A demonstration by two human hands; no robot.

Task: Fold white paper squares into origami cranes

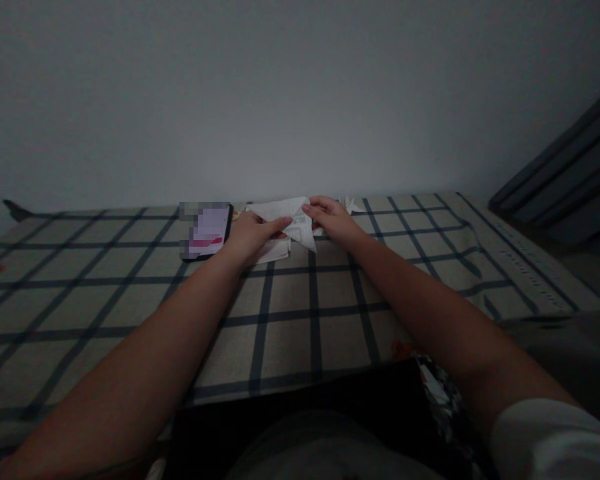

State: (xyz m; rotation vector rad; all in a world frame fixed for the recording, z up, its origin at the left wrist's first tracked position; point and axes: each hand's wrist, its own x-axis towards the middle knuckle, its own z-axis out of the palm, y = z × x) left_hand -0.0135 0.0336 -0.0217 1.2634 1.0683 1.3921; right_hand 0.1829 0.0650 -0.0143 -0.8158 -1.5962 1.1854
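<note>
A folded sheet of white printed paper (301, 225) is held up between my two hands over the far side of the table. My left hand (255, 235) pinches its left part, thumb on top. At the upper right edge my right hand (333, 217) grips it between thumb and fingers. One corner of the sheet points down toward me. Below my left hand more white paper (274, 252) lies flat on the cloth. Just behind my right hand sits a small pointed piece of folded white paper (351, 205).
A phone (211, 230) with a lit, partly blurred screen lies left of my left hand. The checked tablecloth (290, 333) covers the table up to the pale wall (300, 100). A dark pleated curtain (565, 160) hangs at the right.
</note>
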